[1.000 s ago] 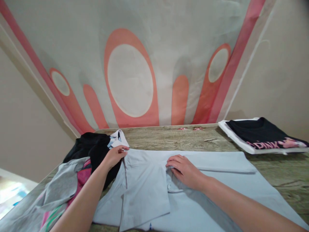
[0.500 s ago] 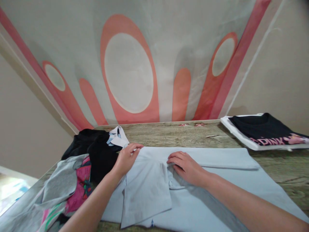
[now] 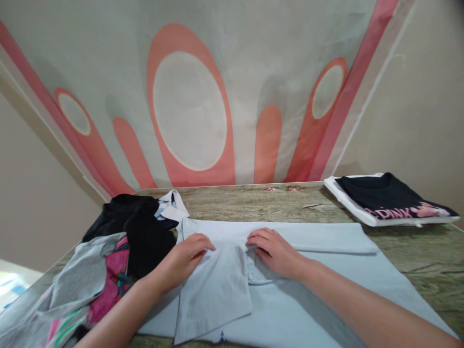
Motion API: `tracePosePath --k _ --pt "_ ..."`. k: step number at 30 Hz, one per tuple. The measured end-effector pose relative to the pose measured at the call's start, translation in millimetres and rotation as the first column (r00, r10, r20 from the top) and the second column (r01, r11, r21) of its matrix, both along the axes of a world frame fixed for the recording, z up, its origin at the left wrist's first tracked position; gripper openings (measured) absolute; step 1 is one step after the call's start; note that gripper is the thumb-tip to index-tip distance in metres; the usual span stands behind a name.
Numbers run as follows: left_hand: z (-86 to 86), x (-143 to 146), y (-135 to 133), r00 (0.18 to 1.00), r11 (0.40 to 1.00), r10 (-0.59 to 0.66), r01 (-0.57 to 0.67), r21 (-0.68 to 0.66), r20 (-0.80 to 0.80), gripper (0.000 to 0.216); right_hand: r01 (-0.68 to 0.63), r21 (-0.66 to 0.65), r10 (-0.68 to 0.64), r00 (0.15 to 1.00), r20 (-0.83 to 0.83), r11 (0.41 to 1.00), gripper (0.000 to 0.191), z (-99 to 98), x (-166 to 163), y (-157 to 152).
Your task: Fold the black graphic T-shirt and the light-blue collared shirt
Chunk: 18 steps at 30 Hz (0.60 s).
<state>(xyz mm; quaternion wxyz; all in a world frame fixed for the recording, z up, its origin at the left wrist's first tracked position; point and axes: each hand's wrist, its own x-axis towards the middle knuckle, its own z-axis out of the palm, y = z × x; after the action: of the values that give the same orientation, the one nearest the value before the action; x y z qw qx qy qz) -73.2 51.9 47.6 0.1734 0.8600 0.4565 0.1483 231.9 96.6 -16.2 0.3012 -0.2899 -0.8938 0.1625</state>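
A light blue shirt [image 3: 326,285] lies spread on the table, with its far side folded over in a long band. One sleeve [image 3: 213,295] points toward me on top of the body. My left hand [image 3: 194,253] rests on the upper part of that sleeve, fingers stretched out and lying on the cloth. At the neckline, beside the sleeve, my right hand [image 3: 271,249] has its fingers curled round the fabric edge. The right thumb is partly hidden.
Left of the shirt lies a loose pile with black clothing [image 3: 145,241] and a grey garment with a pink print [image 3: 87,270]. A white collar [image 3: 174,207] sticks out behind. Folded black and white clothes [image 3: 391,193] sit at the far right of the wooden table [image 3: 232,200].
My left hand has moved from the far folded edge toward me, down onto the sleeve. My right hand stays at the neckline. The view has shifted slightly.
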Motion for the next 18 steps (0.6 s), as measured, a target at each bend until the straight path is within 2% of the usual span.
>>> tracePosePath --k 4,8,10,13,18 --pt "10.1 -24 -25 0.997 0.986 -0.015 0.026 -0.163 0.070 0.036 -0.011 0.011 0.011 1.000 -0.014 1.000 0.031 -1.8 1 2" --pt "4.2 -44 -34 0.999 0.953 -0.021 0.035 -0.300 0.050 0.067 -0.003 -0.002 0.003 1.000 -0.006 1.000 0.030 1.0 -1 -1" --pt "0.0 -47 -32 0.998 0.946 -0.024 0.040 -0.321 0.052 0.076 0.016 -0.010 -0.016 1.000 -0.001 1.000 0.031 5.0 -4 -7" --pt "-5.6 -44 -30 0.998 0.963 0.015 0.003 -0.271 0.065 0.070 0.024 0.008 -0.024 1.000 -0.012 1.000 0.035 10.0 -12 -17" --pt "-10.6 -38 -27 0.989 0.981 0.076 -0.051 -0.186 0.131 0.039 -0.015 0.048 0.016 1.000 -0.018 0.999 0.034 8.9 -23 -24"
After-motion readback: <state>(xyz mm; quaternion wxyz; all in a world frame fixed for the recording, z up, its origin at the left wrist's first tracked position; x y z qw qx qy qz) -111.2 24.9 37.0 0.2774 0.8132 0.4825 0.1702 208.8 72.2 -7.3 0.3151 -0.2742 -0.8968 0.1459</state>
